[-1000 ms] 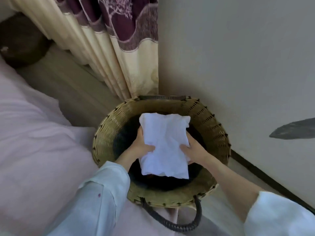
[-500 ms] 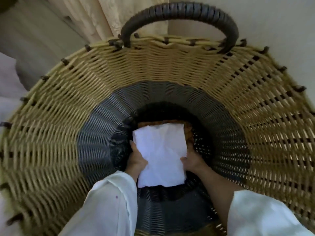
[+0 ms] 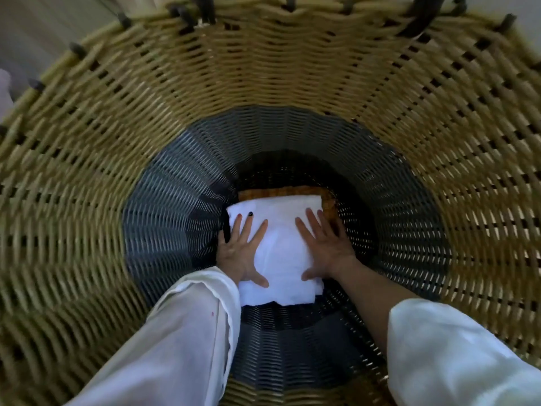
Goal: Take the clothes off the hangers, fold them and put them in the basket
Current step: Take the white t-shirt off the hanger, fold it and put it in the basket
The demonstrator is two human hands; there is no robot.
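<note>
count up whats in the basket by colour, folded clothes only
White: 1, the folded white garment on top, with the left hand and the right hand laid flat on it
Orange-brown: 1, the orange-brown piece showing under its far edge
Total: 2 visible in the basket
</note>
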